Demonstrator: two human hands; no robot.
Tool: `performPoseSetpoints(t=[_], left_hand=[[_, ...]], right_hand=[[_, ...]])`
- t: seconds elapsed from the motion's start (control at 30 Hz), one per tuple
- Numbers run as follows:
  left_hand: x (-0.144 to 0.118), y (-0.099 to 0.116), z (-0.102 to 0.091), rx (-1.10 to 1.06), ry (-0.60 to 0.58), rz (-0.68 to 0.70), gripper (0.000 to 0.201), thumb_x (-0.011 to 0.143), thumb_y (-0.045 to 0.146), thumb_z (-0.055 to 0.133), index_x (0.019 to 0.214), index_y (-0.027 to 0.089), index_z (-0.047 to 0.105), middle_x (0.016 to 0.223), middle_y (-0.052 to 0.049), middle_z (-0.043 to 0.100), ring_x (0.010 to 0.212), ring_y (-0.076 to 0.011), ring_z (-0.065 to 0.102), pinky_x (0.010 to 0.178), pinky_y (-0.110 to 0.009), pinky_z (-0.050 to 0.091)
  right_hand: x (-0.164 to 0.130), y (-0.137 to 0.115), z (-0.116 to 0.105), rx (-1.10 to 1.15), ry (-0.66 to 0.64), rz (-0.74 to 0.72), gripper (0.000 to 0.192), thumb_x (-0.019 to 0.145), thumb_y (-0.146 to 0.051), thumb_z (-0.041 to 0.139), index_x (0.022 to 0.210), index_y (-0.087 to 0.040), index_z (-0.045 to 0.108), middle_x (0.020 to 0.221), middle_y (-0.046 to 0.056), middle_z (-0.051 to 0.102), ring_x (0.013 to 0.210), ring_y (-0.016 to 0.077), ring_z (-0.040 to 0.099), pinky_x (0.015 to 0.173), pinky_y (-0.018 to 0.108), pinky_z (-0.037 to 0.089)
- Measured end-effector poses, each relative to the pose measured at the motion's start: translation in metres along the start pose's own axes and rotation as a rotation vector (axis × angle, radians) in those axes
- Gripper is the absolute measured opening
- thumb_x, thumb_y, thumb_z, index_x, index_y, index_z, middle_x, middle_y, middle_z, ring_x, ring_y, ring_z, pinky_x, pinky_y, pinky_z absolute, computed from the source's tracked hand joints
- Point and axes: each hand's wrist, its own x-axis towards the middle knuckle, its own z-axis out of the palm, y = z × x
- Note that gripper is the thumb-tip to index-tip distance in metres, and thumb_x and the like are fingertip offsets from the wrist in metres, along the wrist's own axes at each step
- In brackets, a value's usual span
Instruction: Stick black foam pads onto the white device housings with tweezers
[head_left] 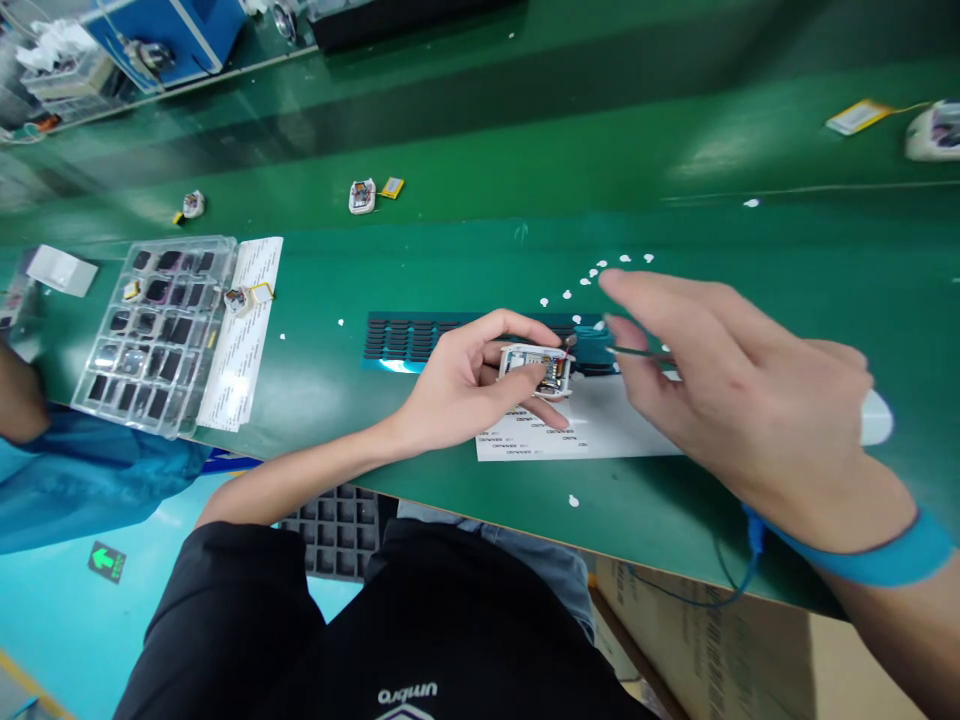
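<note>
My left hand [480,385] is closed around a small white device casing [534,368]. The casing's inside faces up, showing a circuit board and fine wires, with my thumb pressed on it. To the right, my right hand [742,390] pinches slim tweezers [641,352], whose tip points left toward the casing without touching it. Under both hands lies a white printed sheet [525,440]. Behind the casing is a teal strip [405,340] bearing rows of black pads, partly hidden by my left hand.
Small white stickers [585,282] dot the green bench [450,270]. Other casings with yellow batteries [392,187] sit farther back. At left stands a clear compartment tray [161,335] beside another person's sleeve [90,480]. A blue cord [705,603] hangs from my right wristband [885,550].
</note>
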Motion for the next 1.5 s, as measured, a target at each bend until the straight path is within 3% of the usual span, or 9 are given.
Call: performPoseSetpoints(t=[0.17, 0.4, 0.57, 0.87, 1.0, 1.17, 1.27, 1.37, 1.5], left_hand=[[0.001, -0.008, 0.0, 0.028, 0.012, 0.003, 0.019, 0.097, 0.019, 0.067, 0.109, 0.021, 0.052, 0.084, 0.003, 0.073, 0.073, -0.0165, 0.084, 0.056, -0.02, 0.06], [0.002, -0.019, 0.001, 0.052, 0.077, 0.148, 0.018, 0.095, 0.017, 0.064, 0.107, 0.022, 0.051, 0.076, 0.004, 0.071, 0.07, -0.0151, 0.081, 0.053, -0.019, 0.059], [-0.001, -0.023, 0.004, 0.156, 0.088, 0.143, 0.019, 0.093, 0.014, 0.065, 0.106, 0.022, 0.054, 0.076, 0.006, 0.068, 0.065, -0.0114, 0.077, 0.055, -0.017, 0.06], [-0.001, -0.028, 0.004, 0.387, 0.184, 0.361, 0.011, 0.097, 0.023, 0.064, 0.095, 0.021, 0.054, 0.067, 0.007, 0.062, 0.051, -0.0063, 0.06, 0.047, -0.015, 0.048], [-0.003, -0.025, 0.004, 0.352, 0.167, 0.426, 0.011, 0.101, 0.022, 0.063, 0.094, 0.02, 0.055, 0.072, 0.004, 0.069, 0.055, -0.0095, 0.071, 0.049, -0.016, 0.055], [-0.005, -0.026, 0.005, 0.292, 0.106, 0.409, 0.011, 0.104, 0.025, 0.064, 0.098, 0.021, 0.055, 0.071, 0.004, 0.073, 0.059, -0.0133, 0.078, 0.052, -0.017, 0.06], [-0.006, -0.027, 0.005, 0.28, 0.085, 0.397, 0.011, 0.105, 0.026, 0.063, 0.101, 0.022, 0.053, 0.072, 0.005, 0.074, 0.059, -0.0131, 0.078, 0.052, -0.017, 0.06], [-0.008, -0.024, 0.008, 0.244, 0.069, 0.332, 0.015, 0.103, 0.026, 0.064, 0.108, 0.023, 0.049, 0.074, 0.006, 0.074, 0.062, -0.014, 0.08, 0.056, -0.02, 0.064], [-0.012, -0.018, 0.012, 0.224, 0.034, 0.216, 0.023, 0.103, 0.025, 0.064, 0.115, 0.026, 0.045, 0.085, 0.005, 0.077, 0.072, -0.0154, 0.083, 0.064, -0.025, 0.069]], right_hand=[[-0.005, 0.006, -0.002, 0.09, -0.027, -0.145, 0.029, 0.107, -0.004, 0.06, 0.133, -0.017, 0.062, 0.118, 0.004, 0.083, 0.075, 0.013, 0.079, 0.052, 0.027, 0.053], [-0.006, 0.005, -0.007, 0.073, 0.019, -0.274, 0.035, 0.107, -0.001, 0.056, 0.139, -0.013, 0.063, 0.112, 0.01, 0.083, 0.084, 0.018, 0.082, 0.063, 0.029, 0.061], [-0.009, -0.001, -0.003, 0.104, -0.014, -0.305, 0.04, 0.105, -0.003, 0.062, 0.145, -0.007, 0.06, 0.116, 0.014, 0.082, 0.082, 0.0219, 0.082, 0.061, 0.032, 0.062], [-0.018, -0.006, 0.006, 0.214, -0.081, -0.16, 0.054, 0.103, -0.005, 0.061, 0.155, -0.02, 0.057, 0.128, 0.009, 0.08, 0.078, 0.0212, 0.08, 0.054, 0.034, 0.054], [-0.012, -0.008, 0.005, 0.395, -0.036, -0.084, 0.04, 0.101, 0.001, 0.056, 0.135, -0.018, 0.065, 0.092, 0.001, 0.082, 0.064, 0.0143, 0.072, 0.051, 0.03, 0.047], [-0.003, -0.012, 0.006, 0.627, -0.046, 0.157, 0.012, 0.11, -0.017, 0.061, 0.11, -0.022, 0.072, 0.068, -0.006, 0.07, 0.046, 0.0081, 0.052, 0.046, 0.027, 0.038], [0.001, -0.014, 0.006, 0.75, -0.124, 0.269, 0.017, 0.111, -0.025, 0.061, 0.099, -0.023, 0.073, 0.062, -0.007, 0.064, 0.042, 0.0076, 0.041, 0.044, 0.027, 0.033], [0.004, -0.013, 0.005, 0.857, -0.205, 0.353, 0.025, 0.11, -0.031, 0.062, 0.087, -0.023, 0.069, 0.063, -0.006, 0.064, 0.044, 0.0085, 0.043, 0.045, 0.027, 0.035], [0.005, -0.011, 0.001, 0.873, -0.22, 0.381, 0.021, 0.108, -0.035, 0.065, 0.092, -0.024, 0.072, 0.062, -0.006, 0.065, 0.042, 0.008, 0.041, 0.045, 0.026, 0.036]])
